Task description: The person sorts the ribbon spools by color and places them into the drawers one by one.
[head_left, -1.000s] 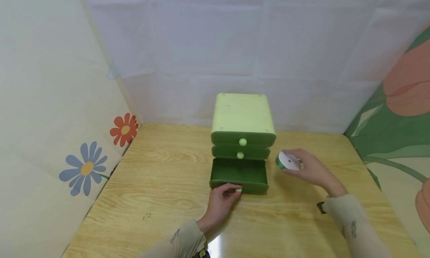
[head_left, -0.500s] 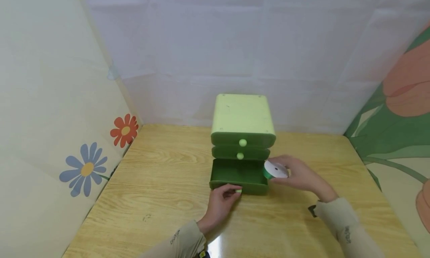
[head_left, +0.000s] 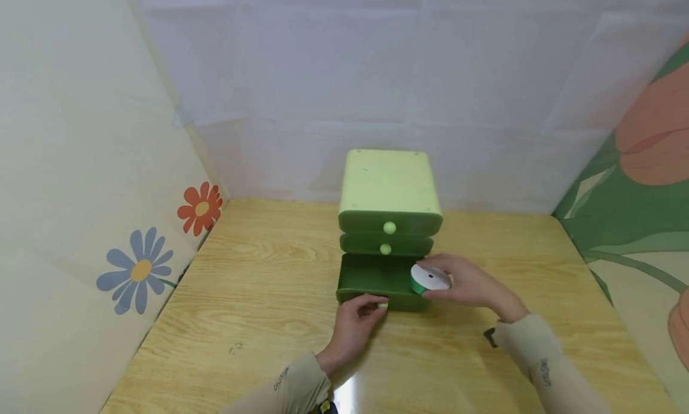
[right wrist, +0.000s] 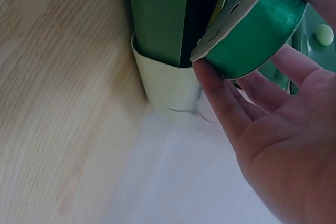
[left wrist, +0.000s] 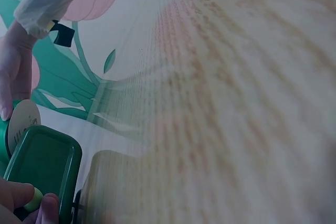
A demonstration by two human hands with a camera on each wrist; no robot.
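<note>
My right hand (head_left: pixel 470 285) grips a spool of green ribbon (right wrist: pixel 260 30) with white paper ends, thumb and fingers around its edge. In the head view the spool overlaps the right side of the pulled-out bottom drawer (head_left: pixel 371 273). That drawer belongs to a small green cabinet (head_left: pixel 390 183) with a pale green body. My left hand (head_left: pixel 355 327) pinches the pale round knob (left wrist: pixel 34 199) on the drawer's front. In the left wrist view the spool shows just above the drawer front (left wrist: pixel 44 163). No other thing is visible inside the drawer.
Above the bottom drawer are two more drawers with round knobs, the top one (head_left: pixel 366 222) and the middle one (head_left: pixel 360 244), both pushed in further. The cabinet stands on a wood-grain table (head_left: pixel 264 294) before a white sheet (head_left: pixel 323 73). Flower-painted panels (head_left: pixel 64 163) flank the table.
My right hand has carried the ribbon spool leftward and slightly down, from beside the cabinet to over the bottom drawer. My left hand has stayed on the knob, and the drawer has not moved.
</note>
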